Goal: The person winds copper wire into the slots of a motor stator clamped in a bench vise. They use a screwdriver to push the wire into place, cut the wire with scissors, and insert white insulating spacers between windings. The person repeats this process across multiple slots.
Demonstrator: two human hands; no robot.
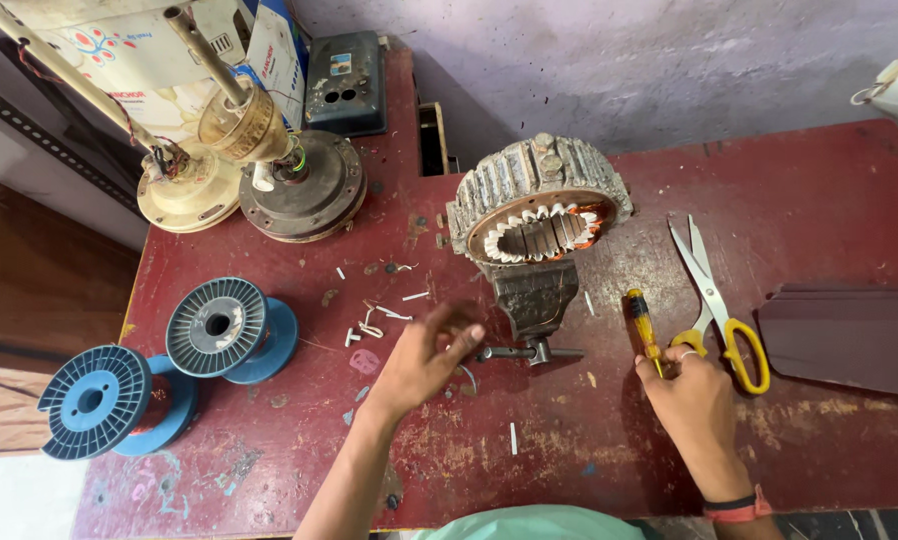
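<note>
A grey finned motor stator [537, 205] with copper windings and white insulation strips stands clamped in a small bench vise [534, 300] at the table's middle. My left hand [424, 355] hovers just left of the vise handle, fingers loosely curled and blurred, holding nothing I can make out. My right hand [694, 395] rests on the table to the vise's right, fingers closed around the lower end of a yellow-handled screwdriver [643, 325]. Yellow-handled scissors [714, 305] lie open beside that hand, their handles touching its knuckles.
The worn red table [569, 450] carries two blue wire spools [169, 370] at the left, ceiling fan motors [259, 170] with rods at the back left, dark sheets [849, 335] at the right, and scattered white insulation scraps [379, 320].
</note>
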